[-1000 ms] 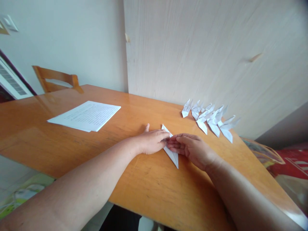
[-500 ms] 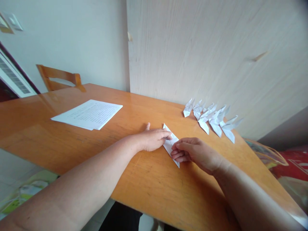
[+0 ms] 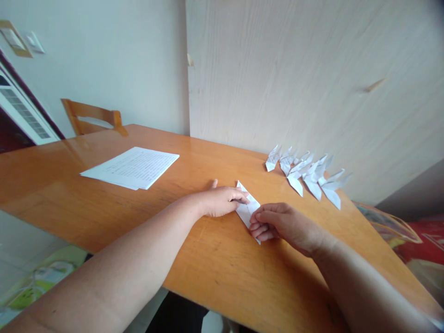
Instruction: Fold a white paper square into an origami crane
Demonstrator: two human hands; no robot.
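Note:
A small folded white paper (image 3: pixel 245 211) lies flat on the wooden table, with narrow points at its far and near ends. My left hand (image 3: pixel 222 202) rests on its left side, fingers stretched over the paper and thumb sticking up away from it. At the paper's right edge, my right hand (image 3: pixel 279 222) has its thumb and fingers pinched together on it, hiding part of the near half. Beyond my right hand, several folded white paper figures (image 3: pixel 314 180) with pointed wing-like flaps stand in a group.
A stack of written sheets (image 3: pixel 133 167) lies on the table's left. The wooden table (image 3: pixel 215 263) reaches a pale wooden panel (image 3: pixel 263 83) at the back. Behind its far left edge stands a chair (image 3: pixel 95 113). Red items (image 3: pixel 425 240) sit beyond the right edge.
My right hand has shifted slightly toward the near end of the paper, showing more of its middle. My left hand stays on the paper. The whole view has tilted a little.

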